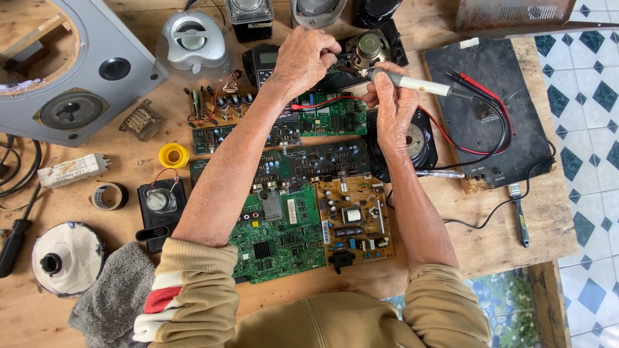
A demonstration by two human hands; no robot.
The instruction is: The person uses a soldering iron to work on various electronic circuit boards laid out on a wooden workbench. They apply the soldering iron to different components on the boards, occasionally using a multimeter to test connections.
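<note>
Grey soldering iron (419, 84), long axis running left–right, is pinched in the closed right hand (390, 103), its tip toward the small speaker (369, 48) gripped by the left hand (303, 58).

Boards (303, 193) lie in middle of worktop (490, 248). Left hand (303, 58) and right hand (390, 106) sit behind boards, close together. Iron (419, 84) in right hand, tip by small speaker (369, 48). Flat panel (483, 109) lies right of hands. Wires (477, 122) lie on panel. Big speaker box (71, 71) at far left corner. Tape roll (173, 155) lies left of boards. Meter (160, 203) just in front of roll. Cloth (116, 296) at near left edge.
</note>
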